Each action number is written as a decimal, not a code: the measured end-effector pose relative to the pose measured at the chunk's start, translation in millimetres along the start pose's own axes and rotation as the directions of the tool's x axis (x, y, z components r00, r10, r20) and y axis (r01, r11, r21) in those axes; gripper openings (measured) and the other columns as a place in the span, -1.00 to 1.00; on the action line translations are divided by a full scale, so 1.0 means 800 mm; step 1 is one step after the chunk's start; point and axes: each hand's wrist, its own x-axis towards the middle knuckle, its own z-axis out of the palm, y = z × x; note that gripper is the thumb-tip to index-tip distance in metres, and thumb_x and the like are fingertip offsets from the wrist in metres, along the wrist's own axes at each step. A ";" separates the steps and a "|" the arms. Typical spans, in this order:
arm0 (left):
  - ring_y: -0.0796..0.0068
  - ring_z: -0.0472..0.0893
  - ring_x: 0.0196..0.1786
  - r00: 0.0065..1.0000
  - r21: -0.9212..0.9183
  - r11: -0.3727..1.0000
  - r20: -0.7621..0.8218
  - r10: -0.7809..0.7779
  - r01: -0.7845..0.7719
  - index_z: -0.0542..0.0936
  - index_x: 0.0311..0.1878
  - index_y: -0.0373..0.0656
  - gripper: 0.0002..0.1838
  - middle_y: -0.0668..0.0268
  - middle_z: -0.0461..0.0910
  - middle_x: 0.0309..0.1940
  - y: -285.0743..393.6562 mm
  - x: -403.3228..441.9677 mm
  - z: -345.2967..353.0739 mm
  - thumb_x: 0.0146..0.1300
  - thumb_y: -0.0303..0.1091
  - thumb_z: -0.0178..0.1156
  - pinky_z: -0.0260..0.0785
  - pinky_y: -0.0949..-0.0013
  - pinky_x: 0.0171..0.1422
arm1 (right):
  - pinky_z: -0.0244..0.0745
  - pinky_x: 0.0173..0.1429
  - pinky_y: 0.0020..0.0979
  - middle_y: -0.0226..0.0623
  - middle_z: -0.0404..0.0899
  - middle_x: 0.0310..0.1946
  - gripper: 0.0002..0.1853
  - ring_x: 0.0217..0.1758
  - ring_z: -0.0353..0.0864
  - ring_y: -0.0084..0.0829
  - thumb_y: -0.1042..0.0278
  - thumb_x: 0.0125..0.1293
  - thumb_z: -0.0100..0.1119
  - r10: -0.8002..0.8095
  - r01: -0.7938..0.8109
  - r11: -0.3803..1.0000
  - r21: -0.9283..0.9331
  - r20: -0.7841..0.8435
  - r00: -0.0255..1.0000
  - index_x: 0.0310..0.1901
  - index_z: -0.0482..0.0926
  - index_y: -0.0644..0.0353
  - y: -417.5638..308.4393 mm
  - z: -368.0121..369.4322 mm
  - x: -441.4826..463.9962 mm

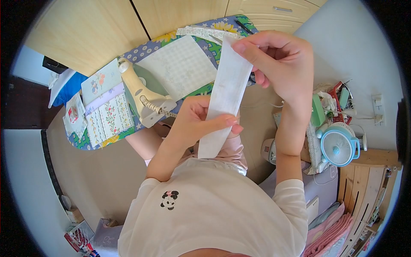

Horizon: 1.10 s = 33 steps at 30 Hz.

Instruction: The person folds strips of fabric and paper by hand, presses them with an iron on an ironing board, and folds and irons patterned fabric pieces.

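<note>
A long white strip of cloth [227, 81] hangs between my two hands in front of my body. My right hand [282, 60] pinches its upper end between thumb and fingers. Lower down, my left hand [201, 120] is closed on the strip, thumb on the near face and fingers behind. Beyond my left hand, a cream iron [141, 88] with a coiled cord rests on the flowered ironing board [128, 55]. A pale checked cloth [182, 64] is spread beside the iron.
Folded flower-print cloths [109, 115] lie at the board's left end. Printed strips [201, 32] and a black pen [243, 26] are at its far end. A blue fan [338, 145] stands at the right, near a wall socket [377, 109]. Wooden cabinets [184, 17] back the board.
</note>
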 end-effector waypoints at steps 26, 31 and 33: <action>0.63 0.59 -0.30 0.997 0.103 0.994 -0.065 -0.034 0.041 0.62 -0.24 -0.32 -0.86 0.28 0.66 -0.38 0.031 -0.050 -0.027 0.15 -0.47 0.25 0.40 0.56 -0.20 | 0.26 -0.62 -0.73 -0.39 0.57 -0.54 -0.95 -0.67 0.41 -0.75 0.55 0.13 0.26 -0.095 0.093 0.922 0.377 -0.013 0.995 -0.35 0.65 0.29 0.030 0.048 -0.043; 0.62 0.59 -0.28 0.993 0.179 0.983 -0.114 -0.028 0.048 0.62 -0.26 -0.32 -0.86 0.28 0.66 -0.36 0.046 -0.060 -0.038 0.10 -0.51 0.29 0.43 0.53 -0.16 | 0.26 -0.61 -0.71 -0.38 0.56 -0.54 -0.94 -0.64 0.45 -0.73 0.60 0.14 0.22 -0.172 0.124 0.928 0.352 0.109 0.979 -0.33 0.65 0.32 0.028 0.078 -0.036; 0.62 0.60 -0.28 0.993 0.181 0.983 -0.122 -0.010 0.032 0.62 -0.25 -0.33 -0.86 0.27 0.66 -0.36 0.046 -0.068 -0.047 0.10 -0.52 0.28 0.43 0.53 -0.16 | 0.26 -0.61 -0.71 -0.38 0.56 -0.55 -0.94 -0.63 0.46 -0.73 0.60 0.14 0.22 -0.184 0.130 0.933 0.335 0.136 0.973 -0.33 0.65 0.33 0.026 0.086 -0.034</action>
